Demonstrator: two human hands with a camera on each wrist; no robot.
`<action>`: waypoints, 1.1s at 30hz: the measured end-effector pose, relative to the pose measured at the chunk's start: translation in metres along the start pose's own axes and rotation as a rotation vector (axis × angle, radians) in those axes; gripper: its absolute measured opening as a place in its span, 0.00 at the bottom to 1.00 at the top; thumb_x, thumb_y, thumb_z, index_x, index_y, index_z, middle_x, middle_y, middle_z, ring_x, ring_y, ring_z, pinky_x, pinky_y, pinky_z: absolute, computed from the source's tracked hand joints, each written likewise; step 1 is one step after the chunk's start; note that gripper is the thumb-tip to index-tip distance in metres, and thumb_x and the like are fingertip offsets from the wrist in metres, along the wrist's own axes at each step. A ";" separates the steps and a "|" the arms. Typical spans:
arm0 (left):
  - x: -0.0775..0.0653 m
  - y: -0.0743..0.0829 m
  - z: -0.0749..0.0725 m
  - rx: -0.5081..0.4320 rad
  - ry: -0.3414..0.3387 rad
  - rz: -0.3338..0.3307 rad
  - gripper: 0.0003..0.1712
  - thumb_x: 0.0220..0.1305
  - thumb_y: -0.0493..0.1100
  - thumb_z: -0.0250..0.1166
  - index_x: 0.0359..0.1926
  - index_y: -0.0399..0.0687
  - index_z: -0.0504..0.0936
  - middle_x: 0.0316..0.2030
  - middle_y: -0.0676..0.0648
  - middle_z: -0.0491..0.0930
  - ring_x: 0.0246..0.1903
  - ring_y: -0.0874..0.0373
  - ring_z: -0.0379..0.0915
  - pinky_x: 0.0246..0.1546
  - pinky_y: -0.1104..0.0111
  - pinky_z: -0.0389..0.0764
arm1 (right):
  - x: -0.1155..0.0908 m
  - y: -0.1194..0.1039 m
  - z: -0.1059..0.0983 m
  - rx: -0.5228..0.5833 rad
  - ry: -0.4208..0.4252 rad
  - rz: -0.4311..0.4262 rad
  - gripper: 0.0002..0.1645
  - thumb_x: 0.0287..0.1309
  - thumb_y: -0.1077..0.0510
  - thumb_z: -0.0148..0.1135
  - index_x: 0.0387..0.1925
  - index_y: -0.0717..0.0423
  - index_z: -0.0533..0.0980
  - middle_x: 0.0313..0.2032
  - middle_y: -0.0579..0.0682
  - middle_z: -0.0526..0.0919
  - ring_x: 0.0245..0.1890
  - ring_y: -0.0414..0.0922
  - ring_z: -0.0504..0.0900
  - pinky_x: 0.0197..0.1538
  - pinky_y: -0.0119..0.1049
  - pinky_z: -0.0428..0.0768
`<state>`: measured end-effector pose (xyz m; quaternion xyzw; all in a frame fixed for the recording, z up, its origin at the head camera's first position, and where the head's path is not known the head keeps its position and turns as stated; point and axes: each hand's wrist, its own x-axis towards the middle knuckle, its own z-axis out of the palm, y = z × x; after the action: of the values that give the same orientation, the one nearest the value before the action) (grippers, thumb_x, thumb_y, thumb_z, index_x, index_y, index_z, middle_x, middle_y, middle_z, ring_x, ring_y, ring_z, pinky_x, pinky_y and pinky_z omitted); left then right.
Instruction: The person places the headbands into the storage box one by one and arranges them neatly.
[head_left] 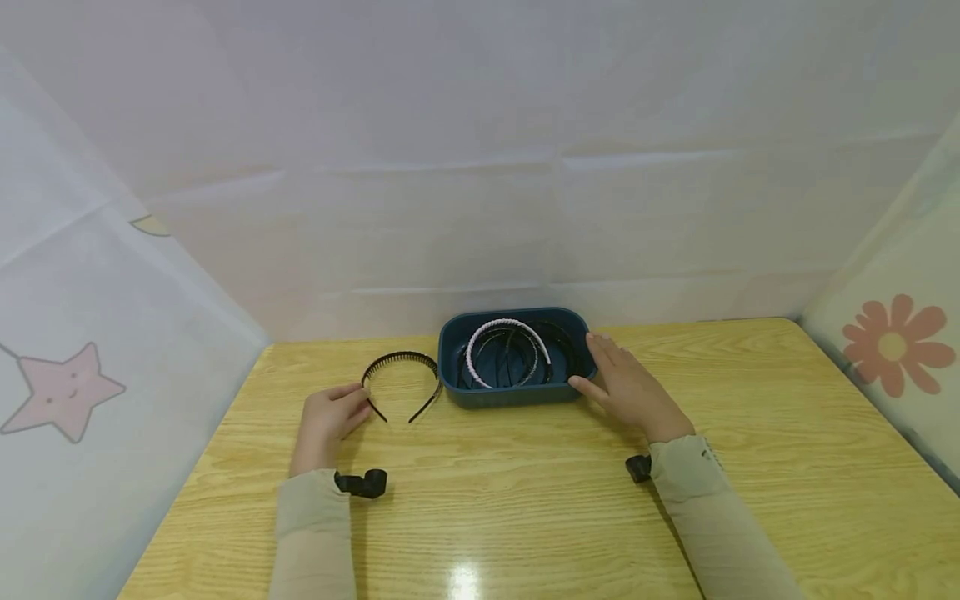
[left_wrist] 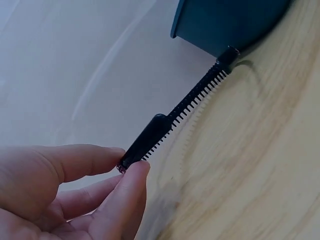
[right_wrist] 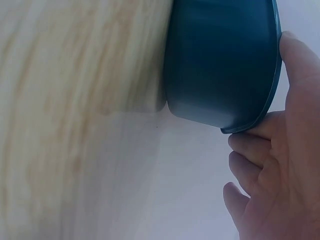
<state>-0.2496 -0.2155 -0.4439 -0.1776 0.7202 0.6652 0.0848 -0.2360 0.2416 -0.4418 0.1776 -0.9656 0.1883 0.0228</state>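
A black headband (head_left: 402, 355) with comb-like teeth is pinched at its left side between the thumb and fingers of my left hand (head_left: 330, 421). The left wrist view shows the headband (left_wrist: 197, 92) edge-on, teeth facing the table, its far side close to the box. A dark teal box (head_left: 517, 398) stands right of it, holding several headbands, including a pale wrapped headband (head_left: 472, 354) and dark ones. At the box's right end rests my right hand (head_left: 633, 396), thumb on the rim (right_wrist: 278, 55) and fingers extended along the outside.
The wooden table (head_left: 480, 483) reaches back to a pale cloth backdrop (head_left: 480, 208). Cloth sides stand left and right, printed with a pink star (head_left: 67, 392) and a red flower (head_left: 896, 346). A black wrist mount (head_left: 363, 483) sits at the left cuff.
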 end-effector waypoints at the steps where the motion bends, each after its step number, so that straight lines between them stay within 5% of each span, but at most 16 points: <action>1: 0.000 0.001 0.000 -0.014 -0.002 0.001 0.29 0.75 0.38 0.59 0.72 0.32 0.67 0.62 0.35 0.71 0.40 0.65 0.82 0.48 0.74 0.84 | 0.000 0.000 0.000 -0.004 -0.002 0.000 0.53 0.74 0.34 0.49 0.79 0.65 0.45 0.79 0.64 0.47 0.78 0.62 0.47 0.78 0.58 0.47; 16: -0.009 0.021 0.002 -0.077 -0.013 0.086 0.32 0.74 0.37 0.61 0.74 0.34 0.64 0.67 0.36 0.66 0.56 0.56 0.77 0.59 0.67 0.78 | 0.001 0.000 0.001 -0.018 0.006 0.000 0.53 0.74 0.33 0.49 0.79 0.66 0.45 0.78 0.65 0.49 0.78 0.62 0.47 0.78 0.58 0.47; 24: -0.017 0.034 0.006 -0.079 0.017 0.184 0.29 0.73 0.37 0.62 0.71 0.34 0.69 0.58 0.41 0.74 0.45 0.66 0.79 0.57 0.64 0.81 | -0.001 -0.002 -0.001 -0.019 0.005 -0.004 0.52 0.75 0.35 0.49 0.79 0.67 0.45 0.78 0.65 0.49 0.78 0.63 0.47 0.78 0.58 0.47; 33: -0.033 0.050 0.012 -0.034 0.069 0.269 0.27 0.73 0.37 0.63 0.70 0.37 0.72 0.60 0.40 0.74 0.45 0.68 0.80 0.52 0.69 0.83 | -0.001 -0.002 -0.001 -0.025 -0.001 -0.006 0.52 0.75 0.34 0.48 0.79 0.66 0.45 0.78 0.65 0.47 0.78 0.62 0.47 0.78 0.57 0.46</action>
<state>-0.2386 -0.1962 -0.3865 -0.1036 0.7286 0.6762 -0.0329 -0.2348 0.2404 -0.4400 0.1802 -0.9674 0.1760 0.0252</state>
